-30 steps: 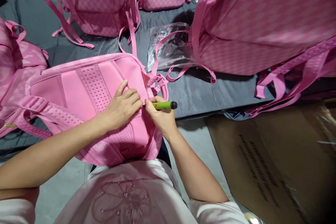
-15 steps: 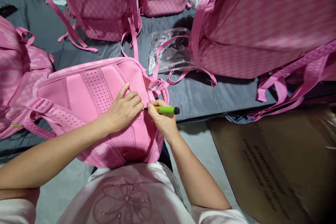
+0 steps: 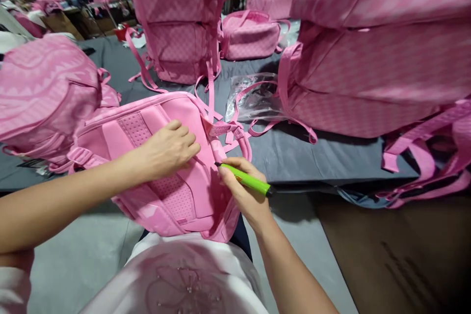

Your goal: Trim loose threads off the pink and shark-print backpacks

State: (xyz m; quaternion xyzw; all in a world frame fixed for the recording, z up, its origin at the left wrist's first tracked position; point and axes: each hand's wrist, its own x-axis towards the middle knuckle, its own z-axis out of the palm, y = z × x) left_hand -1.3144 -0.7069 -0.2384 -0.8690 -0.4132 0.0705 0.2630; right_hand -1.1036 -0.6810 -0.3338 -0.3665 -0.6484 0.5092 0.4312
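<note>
A pink backpack [image 3: 172,176] lies back-panel up across the near edge of the table and my lap. My left hand [image 3: 167,149] rests on its padded back with the fingers curled down against the fabric. My right hand [image 3: 241,186] grips a green pen [image 3: 247,181] just off the bag's right edge, the tip pointing at the pink straps [image 3: 228,132] near the bag's top corner.
Several more pink backpacks stand around: one at the left [image 3: 44,88], one upright behind [image 3: 176,19], a big stack at the right [image 3: 371,59]. A clear plastic bag [image 3: 253,95] lies on the grey table cover [image 3: 312,152]. A brown carton [image 3: 401,250] sits low right. People stand far behind.
The view has tilted up, showing more of the room. My right hand has swung the pen so that it slants down to the right, its tip now slightly away from my left fingers.
</note>
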